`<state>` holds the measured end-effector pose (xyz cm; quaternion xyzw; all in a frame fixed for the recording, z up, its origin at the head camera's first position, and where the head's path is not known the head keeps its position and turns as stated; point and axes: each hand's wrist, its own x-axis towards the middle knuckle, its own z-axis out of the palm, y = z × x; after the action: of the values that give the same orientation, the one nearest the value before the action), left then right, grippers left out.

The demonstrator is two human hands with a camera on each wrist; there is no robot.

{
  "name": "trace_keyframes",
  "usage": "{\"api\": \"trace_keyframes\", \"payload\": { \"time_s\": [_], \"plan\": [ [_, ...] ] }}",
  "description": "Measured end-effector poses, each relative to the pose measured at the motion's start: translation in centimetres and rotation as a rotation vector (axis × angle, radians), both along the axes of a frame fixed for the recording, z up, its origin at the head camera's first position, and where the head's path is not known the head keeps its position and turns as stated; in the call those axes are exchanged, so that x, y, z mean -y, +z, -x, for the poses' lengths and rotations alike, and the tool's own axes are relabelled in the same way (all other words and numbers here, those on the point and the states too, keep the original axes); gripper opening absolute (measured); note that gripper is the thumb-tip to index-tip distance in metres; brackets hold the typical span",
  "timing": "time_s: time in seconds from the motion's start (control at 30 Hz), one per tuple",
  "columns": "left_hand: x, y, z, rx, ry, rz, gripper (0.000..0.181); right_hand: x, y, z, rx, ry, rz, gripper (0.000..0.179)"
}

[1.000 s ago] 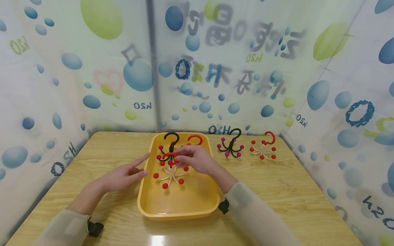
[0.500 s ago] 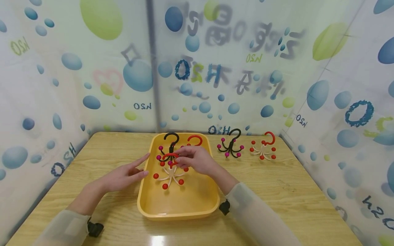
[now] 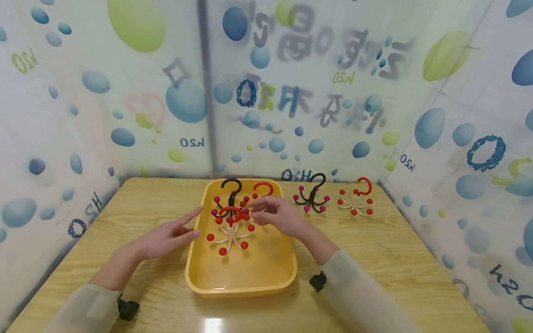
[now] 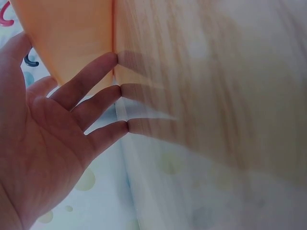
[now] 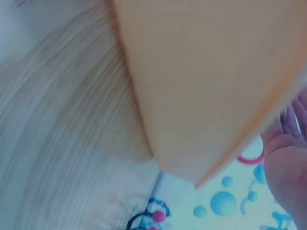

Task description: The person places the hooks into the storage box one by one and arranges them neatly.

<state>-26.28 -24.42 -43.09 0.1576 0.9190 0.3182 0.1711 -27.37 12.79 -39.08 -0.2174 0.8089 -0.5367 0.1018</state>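
Note:
A white multi-arm hook [image 3: 231, 236] with a red hanger and red ball tips stands in the front group inside the yellow tray [image 3: 241, 291]. Behind it are a black hook [image 3: 231, 202] with magenta balls and another red-topped hook [image 3: 264, 186], partly hidden by my right hand [image 3: 280, 218]. That hand hovers over the tray's right side, fingers slightly bent, holding nothing; the right wrist view catches it above the tray wall [image 5: 201, 96]. My left hand [image 3: 168, 238] lies along the tray's left side, fingers spread, thumb and index finger near the rim, as the left wrist view [image 4: 57, 124] shows.
Right of the tray, a black hook [image 3: 311, 198] with magenta balls and a white hook [image 3: 356, 202] with red balls stand on the wooden table [image 3: 366, 268]. A patterned curtain [image 3: 316, 92] closes off the back and sides.
My right hand has let go of the front hook's red hanger and moved a little to the right. The front hook stays standing in the tray; my left hand has not moved.

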Motion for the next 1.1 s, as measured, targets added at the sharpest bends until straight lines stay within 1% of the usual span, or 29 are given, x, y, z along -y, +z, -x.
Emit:
{"api": "trace_keyframes", "payload": {
  "time_s": [0.23, 0.33, 0.4, 0.5, 0.6, 0.7, 0.93, 1.1],
  "plan": [
    [0.0, 0.1, -0.1, -0.002, -0.001, -0.001, 0.084, -3.3, 0.3, -0.3, -0.071, -0.044, -0.017, 0.031],
    [0.1, 0.1, -0.1, -0.005, -0.001, -0.002, 0.084, -4.7, 0.3, -0.5, -0.076, -0.084, -0.026, 0.029],
    [0.1, 0.0, -0.1, -0.005, 0.002, -0.001, 0.084, -5.7, 0.4, -0.7, -0.064, -0.115, -0.028, 0.028],
    [0.0, 0.0, -0.1, -0.001, 0.005, 0.002, 0.084, -7.5, 0.1, -1.0, -0.058, -0.155, -0.024, 0.028],
    [0.0, 0.1, 0.0, 0.008, 0.009, 0.000, 0.084, -9.6, -0.5, -1.2, -0.065, -0.173, -0.014, 0.029],
    [0.0, 0.1, 0.0, 0.012, -0.004, -0.006, 0.084, -12.0, -1.2, -1.3, -0.073, -0.204, -0.021, 0.029],
    [0.0, 0.2, 0.0, 0.001, -0.025, -0.016, 0.084, -17.1, -2.2, -1.9, -0.096, -0.317, -0.059, 0.035],
    [0.0, 0.1, 0.0, -0.008, -0.028, -0.019, 0.083, -20.0, -2.6, -2.2, -0.092, -0.389, -0.050, 0.040]
  ]
}}
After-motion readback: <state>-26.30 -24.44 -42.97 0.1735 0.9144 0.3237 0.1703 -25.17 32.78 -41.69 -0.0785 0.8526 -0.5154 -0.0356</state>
